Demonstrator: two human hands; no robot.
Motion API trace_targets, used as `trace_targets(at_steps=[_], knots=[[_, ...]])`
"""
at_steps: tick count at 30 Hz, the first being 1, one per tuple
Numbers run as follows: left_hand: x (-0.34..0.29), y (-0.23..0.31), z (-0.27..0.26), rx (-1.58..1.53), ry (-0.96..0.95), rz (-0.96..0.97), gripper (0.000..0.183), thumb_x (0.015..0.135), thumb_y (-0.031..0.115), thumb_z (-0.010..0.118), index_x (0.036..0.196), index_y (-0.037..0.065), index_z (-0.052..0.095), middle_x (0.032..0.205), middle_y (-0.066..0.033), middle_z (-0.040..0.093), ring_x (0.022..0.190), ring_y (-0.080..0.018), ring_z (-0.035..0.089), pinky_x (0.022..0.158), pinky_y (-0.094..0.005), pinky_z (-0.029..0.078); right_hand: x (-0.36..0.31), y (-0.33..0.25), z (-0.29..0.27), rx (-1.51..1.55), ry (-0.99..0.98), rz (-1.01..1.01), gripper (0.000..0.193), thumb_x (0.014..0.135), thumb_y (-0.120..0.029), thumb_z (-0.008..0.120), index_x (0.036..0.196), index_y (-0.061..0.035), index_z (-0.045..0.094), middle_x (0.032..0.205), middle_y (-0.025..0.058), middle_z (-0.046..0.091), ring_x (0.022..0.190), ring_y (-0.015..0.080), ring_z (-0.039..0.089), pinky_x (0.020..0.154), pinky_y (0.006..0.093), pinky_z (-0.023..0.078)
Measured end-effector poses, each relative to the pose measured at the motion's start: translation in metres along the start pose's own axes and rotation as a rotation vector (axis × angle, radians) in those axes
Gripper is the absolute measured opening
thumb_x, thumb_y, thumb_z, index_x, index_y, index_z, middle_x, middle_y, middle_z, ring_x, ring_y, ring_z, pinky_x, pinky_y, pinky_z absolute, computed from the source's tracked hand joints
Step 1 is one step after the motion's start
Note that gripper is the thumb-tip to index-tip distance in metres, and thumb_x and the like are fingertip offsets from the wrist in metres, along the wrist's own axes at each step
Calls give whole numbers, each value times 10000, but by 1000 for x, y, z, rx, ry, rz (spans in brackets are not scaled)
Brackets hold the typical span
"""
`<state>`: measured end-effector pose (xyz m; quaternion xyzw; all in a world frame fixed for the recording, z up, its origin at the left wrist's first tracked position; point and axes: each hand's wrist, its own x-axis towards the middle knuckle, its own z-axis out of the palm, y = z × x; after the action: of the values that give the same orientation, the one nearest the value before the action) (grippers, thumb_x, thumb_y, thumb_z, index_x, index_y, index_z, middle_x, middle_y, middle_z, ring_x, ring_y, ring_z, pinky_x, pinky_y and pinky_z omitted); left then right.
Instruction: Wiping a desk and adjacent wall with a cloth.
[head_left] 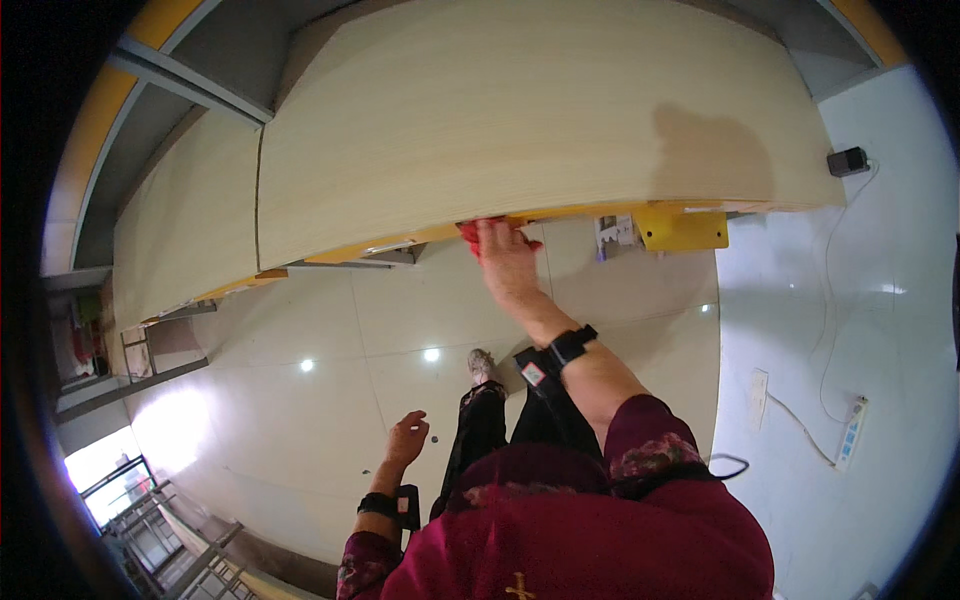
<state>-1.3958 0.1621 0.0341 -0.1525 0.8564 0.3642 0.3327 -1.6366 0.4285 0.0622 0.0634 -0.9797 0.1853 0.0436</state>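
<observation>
My right hand (508, 262) reaches forward to the front edge of a long pale wood desk. Under its fingers is a bunched red cloth (472, 236), pressed against the yellow edge strip (575, 211) below the desktop (480, 110). Part of the cloth is hidden by the hand. Lower down, my left hand (405, 440) hangs over the floor beside my leg, loosely bent and holding nothing. Each wrist wears a black strap.
Right of my reaching hand, a yellow panel (685, 229) juts out below the desk edge. Grey shelf frames (190, 80) rise at the back left. A power strip (852, 432) with a cable and a black adapter (848, 162) are on the pale wall at right.
</observation>
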Motion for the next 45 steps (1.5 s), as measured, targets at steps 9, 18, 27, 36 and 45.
trace_targets(at_steps=[9, 18, 27, 36, 45], knots=[[-17, -4, -6, 149, -24, -52, 301, 753, 219, 512, 1000, 52, 556, 807, -119, 623, 739, -237, 612, 697, -329, 471, -10, 80, -31, -58, -76, -128, 470, 769, -187, 447, 1219, -110, 335, 987, 130, 459, 869, 301, 512, 588, 408, 477], [-1, 21, 3, 131, -24, -44, 285, 755, 216, 506, 983, 55, 559, 752, -116, 625, 697, -230, 616, 663, -332, 475, -54, 231, -72, 72, 214, 429, 419, 782, -170, 497, 1161, -32, 381, 1040, 179, 504, 937, 336, 506, 756, 406, 428], [-3, 22, -5, 184, -115, -25, 299, 755, 235, 511, 994, 61, 556, 799, -120, 622, 732, -247, 610, 687, -340, 471, -11, 165, -17, 307, 719, 592, 472, 784, -220, 521, 1160, 11, 352, 1097, 236, 408, 986, 393, 430, 783, 433, 403], [29, 46, -33, 606, -262, 189, 291, 749, 249, 527, 980, 76, 562, 867, -127, 609, 833, -269, 582, 743, -357, 456, -21, 127, -52, -17, 257, 440, 388, 752, -126, 468, 1122, -32, 404, 970, 157, 443, 867, 313, 503, 677, 389, 473], [37, 89, -55, 307, -73, 134, 294, 784, 223, 502, 1028, 61, 529, 840, -103, 617, 737, -205, 619, 677, -313, 476, -17, 87, -41, 288, 311, 409, 320, 759, -123, 460, 1057, -12, 421, 962, 164, 459, 853, 320, 530, 636, 376, 493]])
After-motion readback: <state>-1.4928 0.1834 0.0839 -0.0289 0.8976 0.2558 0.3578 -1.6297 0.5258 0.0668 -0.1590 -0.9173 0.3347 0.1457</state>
